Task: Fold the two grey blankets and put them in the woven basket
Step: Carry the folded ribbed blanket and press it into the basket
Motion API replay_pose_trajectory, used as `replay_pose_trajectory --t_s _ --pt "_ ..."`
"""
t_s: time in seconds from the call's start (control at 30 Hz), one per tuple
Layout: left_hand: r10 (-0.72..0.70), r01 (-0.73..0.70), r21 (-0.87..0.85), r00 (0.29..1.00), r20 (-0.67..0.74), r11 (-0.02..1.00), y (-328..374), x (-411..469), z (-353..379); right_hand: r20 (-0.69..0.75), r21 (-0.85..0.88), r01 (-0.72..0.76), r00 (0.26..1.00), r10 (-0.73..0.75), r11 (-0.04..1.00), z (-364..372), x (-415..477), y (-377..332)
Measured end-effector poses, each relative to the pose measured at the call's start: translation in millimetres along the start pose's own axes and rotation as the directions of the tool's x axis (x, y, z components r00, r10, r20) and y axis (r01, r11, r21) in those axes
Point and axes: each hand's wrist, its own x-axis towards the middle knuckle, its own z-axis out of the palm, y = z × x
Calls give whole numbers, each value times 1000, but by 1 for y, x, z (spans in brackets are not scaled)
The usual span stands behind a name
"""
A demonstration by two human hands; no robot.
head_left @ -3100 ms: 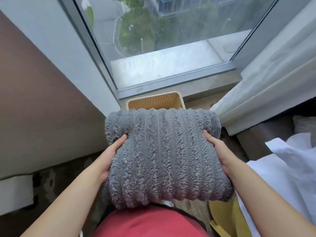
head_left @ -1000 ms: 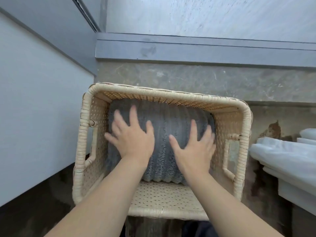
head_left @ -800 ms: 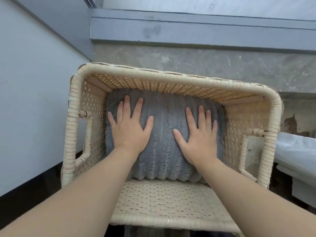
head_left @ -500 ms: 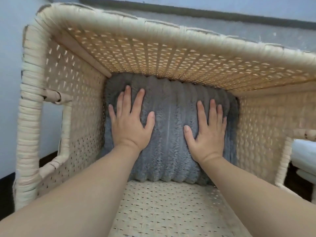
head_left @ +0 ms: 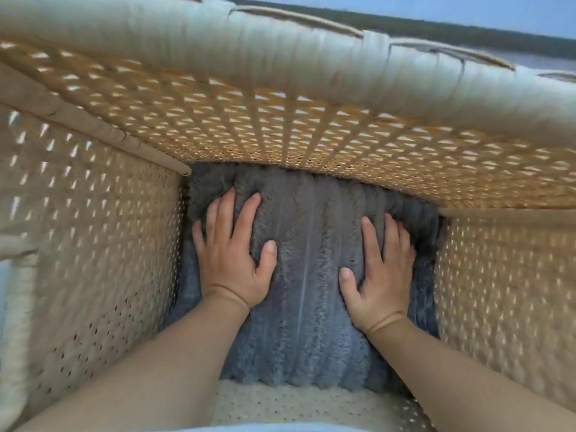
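Observation:
A folded grey ribbed blanket lies at the bottom of the woven basket, which fills nearly the whole view. My left hand rests flat on the blanket's left half, fingers spread. My right hand rests flat on its right half, fingers spread too. Both palms press down on the fabric and neither hand grips it. I cannot tell whether a second blanket lies beneath this one.
The basket's far wall and thick wrapped rim loom close overhead. Woven side walls stand tight on both sides of my arms. A handle opening shows at the far left. A strip of grey window frame shows beyond the rim.
Earlier I carried the folded blanket toward the basket; it now lies inside. Over the last second my head has come closer and my flat hands have sunk deeper with the blanket.

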Motion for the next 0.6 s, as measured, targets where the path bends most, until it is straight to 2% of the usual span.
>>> replay_pose_trajectory --t_s 0.23,0.47,0.6 --pt "54 -58 -65 997 -62 996 -5 3 3 -67 25 64 996 -62 998 13 4 7" --pt "-84 84 11 993 87 996 32 -11 -57 147 -54 -77 986 84 996 -47 -10 -16" --pt "-139 144 -30 980 140 989 61 -27 -103 216 -38 -176 960 180 984 -101 -28 -36"
